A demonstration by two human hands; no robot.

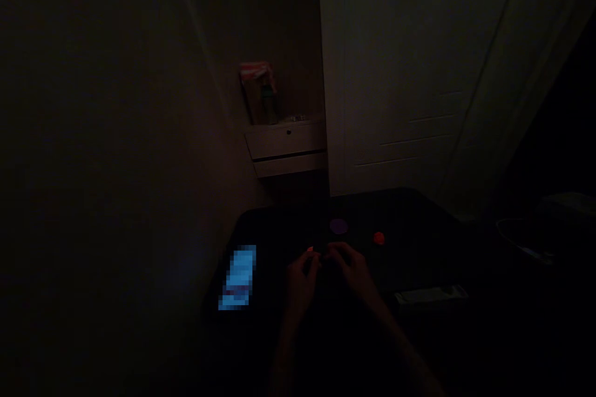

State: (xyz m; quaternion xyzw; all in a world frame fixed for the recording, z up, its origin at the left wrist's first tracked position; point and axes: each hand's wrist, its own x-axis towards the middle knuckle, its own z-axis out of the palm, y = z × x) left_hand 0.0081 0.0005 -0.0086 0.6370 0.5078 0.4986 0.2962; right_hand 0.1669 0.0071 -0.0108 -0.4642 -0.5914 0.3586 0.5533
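Observation:
The room is very dark. Both hands meet over a dark table (419, 211). My left hand (300, 282) has its fingers pinched on a small red-orange piece (310, 250) at the fingertips. My right hand (351, 267) is curled close beside it, fingertips together; what it holds is too dark to make out. A purple round thing (338, 226) lies just beyond the hands. A small red thing (379, 238) lies to the right of it.
A lit phone screen (238, 278) glows on the table's left side. A flat pale object (431, 295) lies at the right. Behind stand a small drawer unit (286, 149) with a box (256, 90) on top, and a white door (419, 74).

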